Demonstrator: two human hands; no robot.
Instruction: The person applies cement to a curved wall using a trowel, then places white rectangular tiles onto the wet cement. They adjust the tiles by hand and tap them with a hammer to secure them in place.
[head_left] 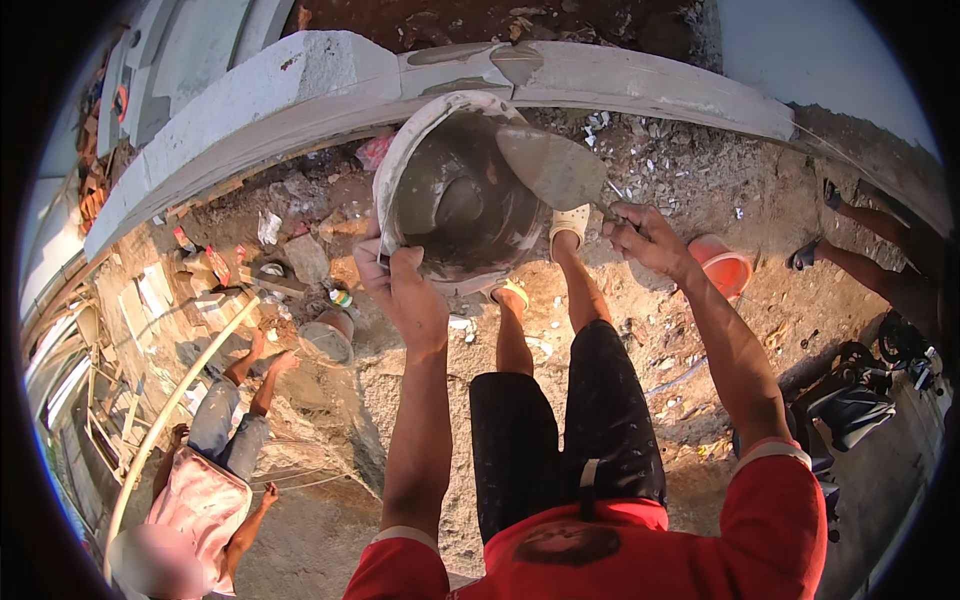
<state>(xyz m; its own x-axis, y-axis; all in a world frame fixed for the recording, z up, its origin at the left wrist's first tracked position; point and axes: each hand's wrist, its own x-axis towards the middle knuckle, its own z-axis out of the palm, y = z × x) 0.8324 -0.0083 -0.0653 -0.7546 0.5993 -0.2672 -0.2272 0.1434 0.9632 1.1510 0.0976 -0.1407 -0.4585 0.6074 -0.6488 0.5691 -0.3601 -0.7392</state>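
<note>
My left hand (402, 290) grips the near-left rim of a white bucket (387, 175) lifted in front of me, with wet grey mortar (455, 205) inside. My right hand (645, 237) is closed on the handle of a trowel (555, 170), whose mortar-coated blade reaches over the bucket's right side. Just beyond the bucket runs a pale concrete ledge (650, 82), with patches of grey mortar on it. My legs and sandals show below the bucket.
A person (215, 485) sits at lower left beside a long pale pole (175, 400) and wood scraps. An orange bucket (720, 268) stands right of my right arm. Another person's legs (870, 270) and dark gear (850, 415) are at the right. Rubble litters the dirt ground.
</note>
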